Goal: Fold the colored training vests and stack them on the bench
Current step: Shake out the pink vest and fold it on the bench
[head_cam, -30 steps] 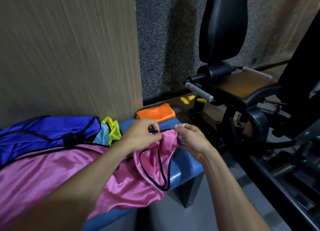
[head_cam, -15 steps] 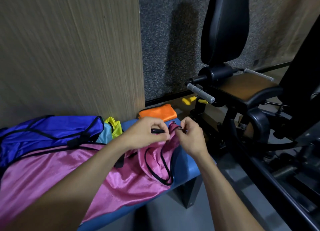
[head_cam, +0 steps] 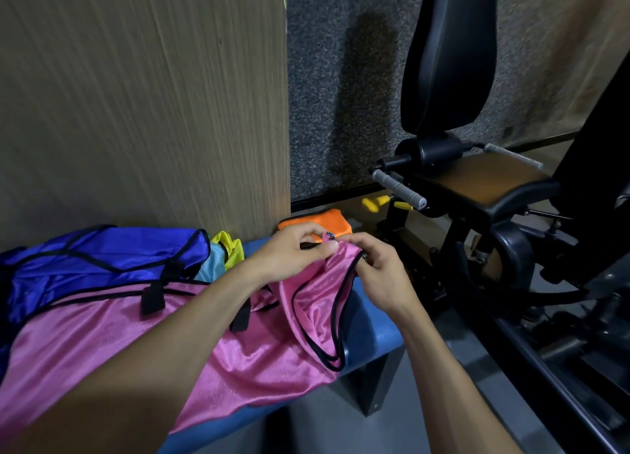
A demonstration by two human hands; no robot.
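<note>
A pink vest (head_cam: 143, 344) with black trim lies spread over the blue bench (head_cam: 371, 331). My left hand (head_cam: 289, 254) pinches its shoulder strap end near the bench's far right end. My right hand (head_cam: 378, 276) grips the black-trimmed edge of the same strap right beside it. A folded orange vest (head_cam: 337, 220) sits on the bench just behind my hands. A blue vest (head_cam: 102, 259) lies crumpled at the left, with light blue (head_cam: 211, 266) and yellow (head_cam: 231, 252) vests tucked behind it.
A wood-grain wall panel (head_cam: 136, 95) stands right behind the bench. A black gym machine (head_cam: 477, 194) with a padded seat and backrest stands close on the right. Grey floor (head_cam: 426, 419) runs between bench and machine.
My hands have come together at the strap end and lifted it slightly, the right hand closing in on the left. The view shifted a little.
</note>
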